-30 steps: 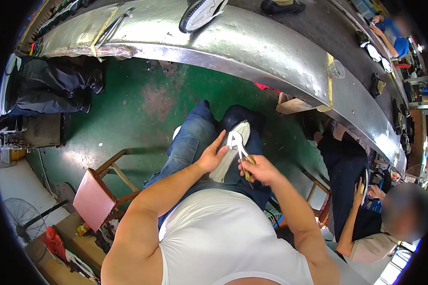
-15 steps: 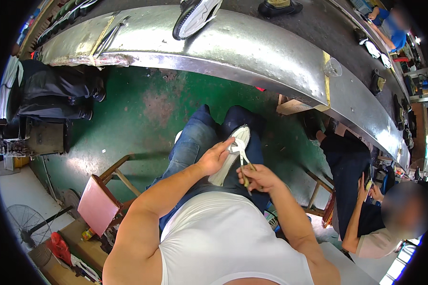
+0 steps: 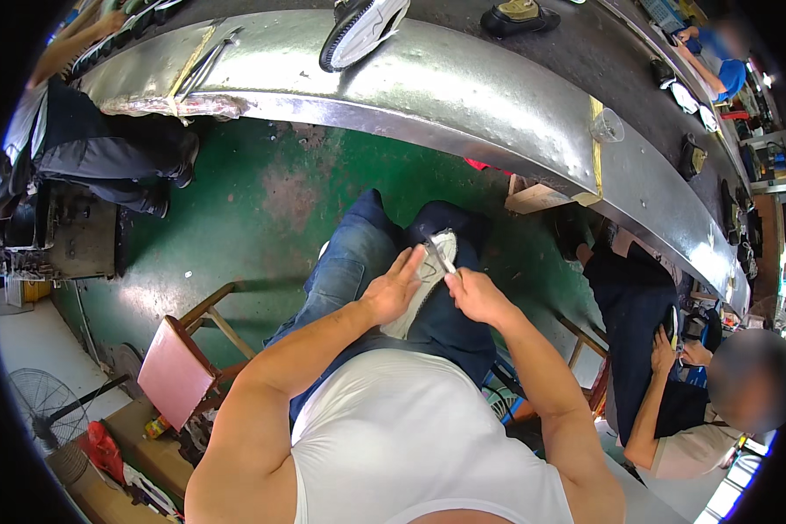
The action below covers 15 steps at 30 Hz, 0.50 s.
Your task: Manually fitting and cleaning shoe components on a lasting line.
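A shoe [image 3: 402,325] lies sole up along my right thigh, its pale underside edged by a dark rim. My left hand [image 3: 393,290] steadies it from the left side, fingers stretched along the sole and fingertips near the toe part. Closed in a fist, my right hand [image 3: 480,295] grips a silvery metal tool [image 3: 440,251]. The tool's narrow shaft points up and left over the toe end, beside my left fingertips. Motion blurs its tip, so I cannot tell whether it touches the sole.
A metal-edged workbench [image 3: 367,83] runs across ahead, with a white-soled shoe [image 3: 365,35] near its edge. A pink-seated stool [image 3: 176,371] and a fan [image 3: 51,406] stand left. A person [image 3: 646,349] sits close on the right; another's legs [image 3: 105,157] show far left.
My right hand has moved up toward the toe and turned over, its tool now pointing across the sole. The white strip stretched from the shoe no longer shows. My left hand stays on the shoe.
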Tool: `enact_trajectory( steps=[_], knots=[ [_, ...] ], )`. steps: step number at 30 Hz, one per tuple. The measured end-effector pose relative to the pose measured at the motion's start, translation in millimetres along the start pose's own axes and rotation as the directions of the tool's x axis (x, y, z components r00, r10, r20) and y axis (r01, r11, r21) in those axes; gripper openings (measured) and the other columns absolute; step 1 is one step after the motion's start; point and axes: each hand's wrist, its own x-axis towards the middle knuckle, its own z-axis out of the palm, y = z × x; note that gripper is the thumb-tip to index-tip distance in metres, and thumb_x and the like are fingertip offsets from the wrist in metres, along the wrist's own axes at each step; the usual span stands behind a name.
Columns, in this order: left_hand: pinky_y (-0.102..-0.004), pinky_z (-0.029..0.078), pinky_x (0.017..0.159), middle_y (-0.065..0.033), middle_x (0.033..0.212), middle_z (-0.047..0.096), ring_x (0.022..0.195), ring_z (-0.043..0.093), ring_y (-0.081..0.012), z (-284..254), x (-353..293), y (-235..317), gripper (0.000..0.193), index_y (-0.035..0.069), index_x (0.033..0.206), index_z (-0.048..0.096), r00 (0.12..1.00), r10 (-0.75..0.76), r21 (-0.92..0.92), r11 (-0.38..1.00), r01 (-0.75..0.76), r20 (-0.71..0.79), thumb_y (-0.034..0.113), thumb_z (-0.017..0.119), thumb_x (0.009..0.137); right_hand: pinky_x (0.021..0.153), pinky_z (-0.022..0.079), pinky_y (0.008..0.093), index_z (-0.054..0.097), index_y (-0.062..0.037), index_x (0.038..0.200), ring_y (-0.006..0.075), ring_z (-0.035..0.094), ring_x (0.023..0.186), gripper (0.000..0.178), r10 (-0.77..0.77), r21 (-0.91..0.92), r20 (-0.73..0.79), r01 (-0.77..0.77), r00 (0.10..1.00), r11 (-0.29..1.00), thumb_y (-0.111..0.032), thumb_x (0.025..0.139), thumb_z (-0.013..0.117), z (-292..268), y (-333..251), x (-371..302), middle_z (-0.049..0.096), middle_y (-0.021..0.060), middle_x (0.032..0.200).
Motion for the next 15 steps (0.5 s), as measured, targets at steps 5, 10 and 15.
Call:
enact_trajectory(
  steps=[5, 10, 15],
  knots=[
    [-0.0418, 0.035, 0.114, -0.0323, 0.155, 0.028, 0.137, 0.043, -0.0418, 18, -1, -18, 0.075, -0.001, 0.156, 0.013, 0.989, -0.085, -0.187, 0.98, 0.061, -0.124, 0.028, 0.055, 0.1, 0.075, 0.05, 0.0541, 0.057, 0.0037, 0.094, 0.048, 0.063, 0.084, 0.043, -0.034, -0.01, 0.006, 0.034, 0.999, 0.999, -0.037, 0.103, 0.046, 4, -20, -19, 0.066, 0.0296, 0.087],
    [-0.036, 0.025, 0.119, -0.0245, 0.161, 0.022, 0.147, 0.03, -0.0327, 2, -15, -30, 0.091, 0.016, 0.161, -0.007, 0.938, -0.033, -0.719, 0.633, 0.286, 0.345, 0.026, 0.059, 0.099, 0.074, 0.05, 0.0541, 0.056, 0.0021, 0.094, 0.0462, 0.064, 0.082, 0.044, -0.064, -0.186, -0.019, 0.059, 0.998, 0.981, -0.039, 0.103, 0.046, 14, -14, -42, 0.066, 0.0266, 0.084],
    [-0.0333, 0.019, 0.12, -0.0196, 0.162, 0.022, 0.148, 0.024, -0.0266, -12, -27, -24, 0.092, 0.018, 0.16, -0.013, 0.897, -0.075, -0.543, 0.773, 0.329, 0.436, 0.022, 0.057, 0.1, 0.075, 0.051, 0.0517, 0.056, 0.002, 0.095, 0.0458, 0.064, 0.082, 0.042, 0.021, -0.14, 0.11, -0.006, 0.994, 0.99, -0.039, 0.102, 0.047, -4, -31, -50, 0.066, 0.0267, 0.088]
  ],
)
